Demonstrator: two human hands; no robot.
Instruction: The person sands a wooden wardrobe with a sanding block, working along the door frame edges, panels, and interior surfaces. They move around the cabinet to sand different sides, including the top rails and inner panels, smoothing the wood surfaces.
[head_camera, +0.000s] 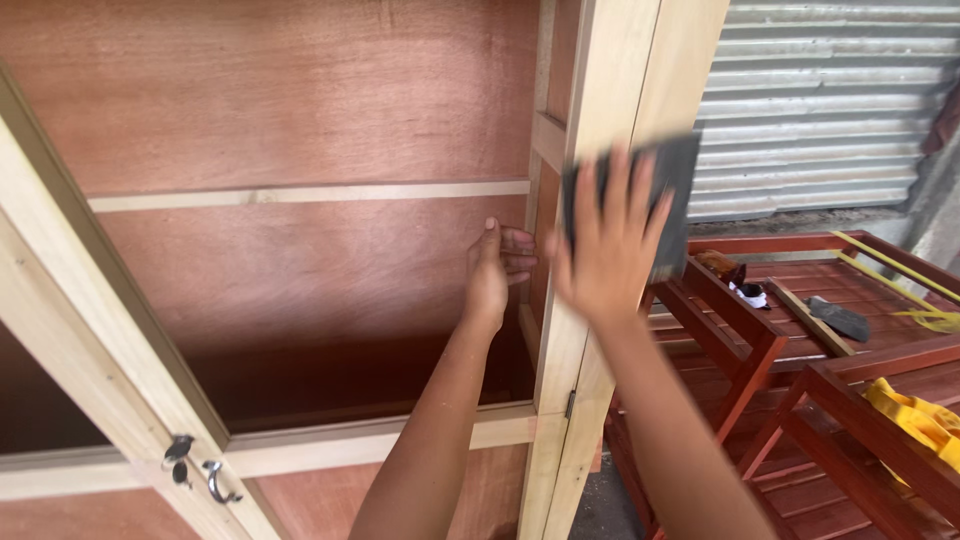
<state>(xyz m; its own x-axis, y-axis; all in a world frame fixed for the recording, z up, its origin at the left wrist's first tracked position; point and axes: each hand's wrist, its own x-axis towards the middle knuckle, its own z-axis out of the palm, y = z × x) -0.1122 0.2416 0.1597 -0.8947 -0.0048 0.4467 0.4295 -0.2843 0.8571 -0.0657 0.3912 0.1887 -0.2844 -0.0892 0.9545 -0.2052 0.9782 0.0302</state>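
Presently, the right hand (607, 245) lies flat against the pale wooden upright (585, 200) of the cabinet, fingers (620, 185) spread wide apart and pressing a dark sheet of abrasive paper (670, 185) onto the wood. The sheet shows above and to the right of the fingertips, its outline blurred (its exact edges cannot be fixed).

Just left of those fingers, the left hand (495, 270) grips the inner edge of the same upright from inside the cabinet. Its fingers (518, 250) are curled together around the edge, thumb raised alongside; the hand is clamped on the frame.

Below both hands, a small metal hinge (569, 404) sits on the upright, and a pale lower rail (380, 435) runs leftward. Well to the lower left of the fingers, a pale door frame (90, 340) slants across, carrying a metal latch (195, 468).

Behind the left fingers stands the reddish plywood back panel (300, 100), crossed by a pale horizontal strip (300, 193).

To the right of the right fingers, beyond the upright, red-stained wooden frames (800, 340) lie stacked, bearing a dark flat tool (838, 318) and yellow strapping (915, 415). Farthest off stands a corrugated metal wall (820, 100).
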